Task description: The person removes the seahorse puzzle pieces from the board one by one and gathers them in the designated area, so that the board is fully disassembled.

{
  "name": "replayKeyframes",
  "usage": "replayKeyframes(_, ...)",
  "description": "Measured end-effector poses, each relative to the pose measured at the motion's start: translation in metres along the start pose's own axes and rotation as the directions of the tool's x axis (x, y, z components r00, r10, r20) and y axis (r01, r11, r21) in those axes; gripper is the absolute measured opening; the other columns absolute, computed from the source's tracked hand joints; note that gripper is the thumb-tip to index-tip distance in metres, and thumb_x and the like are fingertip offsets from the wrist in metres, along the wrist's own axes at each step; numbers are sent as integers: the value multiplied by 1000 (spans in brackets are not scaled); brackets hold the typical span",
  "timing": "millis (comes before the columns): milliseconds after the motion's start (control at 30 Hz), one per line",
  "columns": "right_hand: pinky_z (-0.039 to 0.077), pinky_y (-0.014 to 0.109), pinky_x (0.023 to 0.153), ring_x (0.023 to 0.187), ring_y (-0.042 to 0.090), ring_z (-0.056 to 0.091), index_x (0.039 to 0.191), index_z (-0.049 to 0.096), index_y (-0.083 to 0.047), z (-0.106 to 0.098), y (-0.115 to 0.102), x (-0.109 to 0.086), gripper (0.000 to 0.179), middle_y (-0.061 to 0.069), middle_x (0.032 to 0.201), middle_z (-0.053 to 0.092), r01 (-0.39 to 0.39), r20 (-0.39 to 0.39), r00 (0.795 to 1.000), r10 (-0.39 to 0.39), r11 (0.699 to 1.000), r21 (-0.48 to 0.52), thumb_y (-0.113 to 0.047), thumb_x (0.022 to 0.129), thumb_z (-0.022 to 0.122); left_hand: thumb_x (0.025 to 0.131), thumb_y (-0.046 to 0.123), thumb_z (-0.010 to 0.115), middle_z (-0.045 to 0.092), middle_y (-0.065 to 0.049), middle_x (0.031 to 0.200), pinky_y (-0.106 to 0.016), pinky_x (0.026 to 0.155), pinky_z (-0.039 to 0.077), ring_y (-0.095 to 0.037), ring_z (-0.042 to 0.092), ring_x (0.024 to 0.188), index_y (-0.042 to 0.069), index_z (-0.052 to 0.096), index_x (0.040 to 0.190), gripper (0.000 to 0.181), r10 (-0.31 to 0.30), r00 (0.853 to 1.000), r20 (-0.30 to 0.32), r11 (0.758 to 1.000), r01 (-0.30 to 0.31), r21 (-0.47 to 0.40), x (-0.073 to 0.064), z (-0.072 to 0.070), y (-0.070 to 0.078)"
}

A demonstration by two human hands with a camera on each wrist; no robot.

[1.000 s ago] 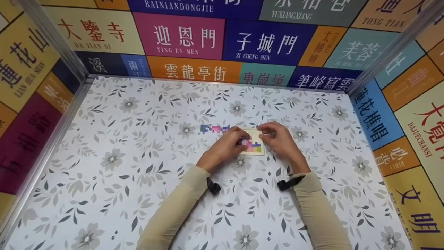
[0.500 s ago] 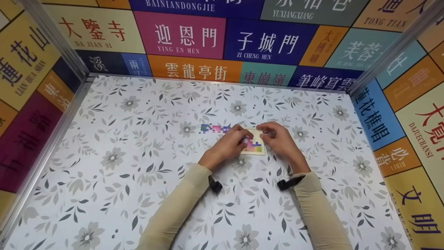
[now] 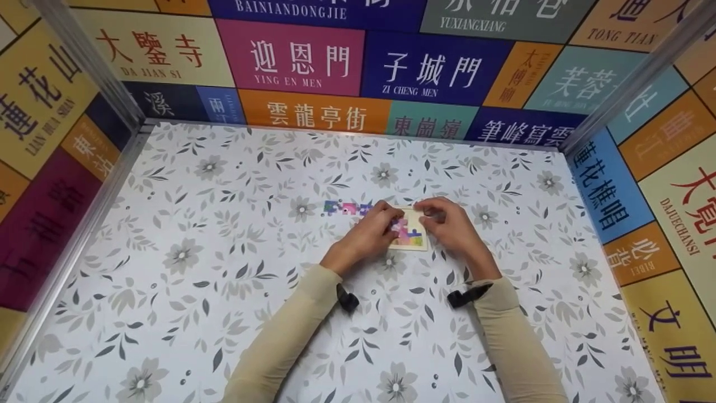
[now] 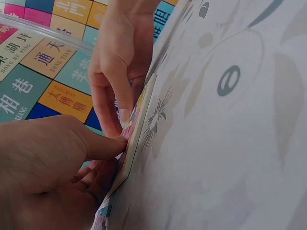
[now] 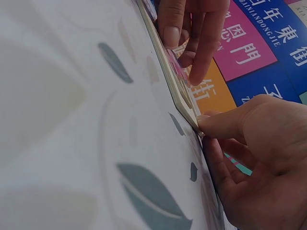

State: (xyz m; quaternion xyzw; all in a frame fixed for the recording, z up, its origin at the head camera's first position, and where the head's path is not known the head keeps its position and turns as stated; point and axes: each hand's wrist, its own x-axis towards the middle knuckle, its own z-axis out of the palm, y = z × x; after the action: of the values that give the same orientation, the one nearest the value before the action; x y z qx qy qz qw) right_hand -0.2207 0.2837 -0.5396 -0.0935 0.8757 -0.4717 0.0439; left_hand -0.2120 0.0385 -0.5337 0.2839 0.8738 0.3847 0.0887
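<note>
A small cream jigsaw puzzle tray [image 3: 423, 247] lies on the table, with pink, purple and green pieces [image 3: 400, 238] along its left and lower part; its upper right shows bare. My left hand [image 3: 366, 232] reaches over the left side, its thumb and fingertips down on the pieces. Whether it pinches one or only presses, I cannot tell. My right hand [image 3: 450, 224] pinches the right edge of the tray between thumb and fingers, as the right wrist view shows with the thumb [image 5: 223, 124] on top. The left hand covers the left edge of the tray.
Loose puzzle pieces [image 3: 349, 209] lie in a row left of the tray, partly behind the left hand. A floral cloth [image 3: 268, 313] covers the table. Walls [image 3: 302, 61] with printed place names stand at the back and both sides.
The left fingers have shifted slightly over the pieces, and more of the pink and white picture shows beside them. The right hand stays at the tray's right edge.
</note>
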Motion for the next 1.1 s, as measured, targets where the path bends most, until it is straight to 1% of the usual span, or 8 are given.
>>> replayKeyframes(167,52,25,97,120,32,66,129,77,-8,-1,2,0,30,15,132,71,-2,0,1000,2,1000,-2,-2,99,73,107,7,64,54,-13,139,-39,107,53,-24,60,117,4,60,147,41,-17,1000,8,1000,17,-18,-1,-1,1)
replayKeyframes(267,53,28,99,121,31,67,129,77,-10,-1,1,0,31,14,132,71,-1,-4,1000,1,1000,-6,-1,99,73,107,8,64,54,-12,141,-39,110,52,-24,60,120,5,59,147,41,-15,1000,6,1000,15,-15,-1,-2,1)
replayKeyframes(333,53,27,99,121,30,67,129,77,-10,-1,0,-1,31,13,133,71,-4,-7,1000,4,1000,-7,-1,99,73,106,7,65,56,-11,140,-39,110,53,-23,60,120,6,59,147,41,-9,1000,-1,1000,9,-7,0,-1,1)
replayKeyframes(567,52,20,98,125,32,67,127,77,-7,0,-1,-2,27,15,133,71,-2,-3,1000,2,999,37,-3,101,73,105,5,66,62,-14,131,-40,100,55,-24,60,109,4,61,143,39,30,999,-44,999,-29,19,0,0,2)
replayKeyframes(700,51,21,97,124,33,67,127,77,-6,0,-2,-2,27,16,133,71,2,-5,1000,-2,999,41,-3,100,74,105,5,65,62,-14,132,-38,102,55,-23,62,111,3,63,143,38,37,997,-65,998,-34,44,-1,1,3)
replayKeyframes(867,53,22,98,123,31,67,128,77,-8,1,-1,-1,28,14,133,72,2,-2,1000,-2,1000,22,-3,101,73,105,3,65,64,-14,130,-39,102,57,-25,66,111,2,66,141,36,68,992,-104,993,-58,99,-2,1,5)
replayKeyframes(967,53,22,98,123,29,67,128,76,-8,0,0,-1,28,13,132,72,-6,-1,1000,6,1000,15,-3,100,73,106,6,65,65,-12,131,-39,102,58,-25,68,111,5,67,141,36,80,991,-112,989,-64,137,-4,2,5)
replayKeyframes(1100,53,23,99,123,28,67,128,76,-7,0,0,-2,28,12,132,72,-13,1,1000,13,1000,12,-3,100,73,106,14,69,65,-7,132,-39,101,59,-21,69,113,11,67,142,36,54,992,-111,987,-37,154,-5,0,3)
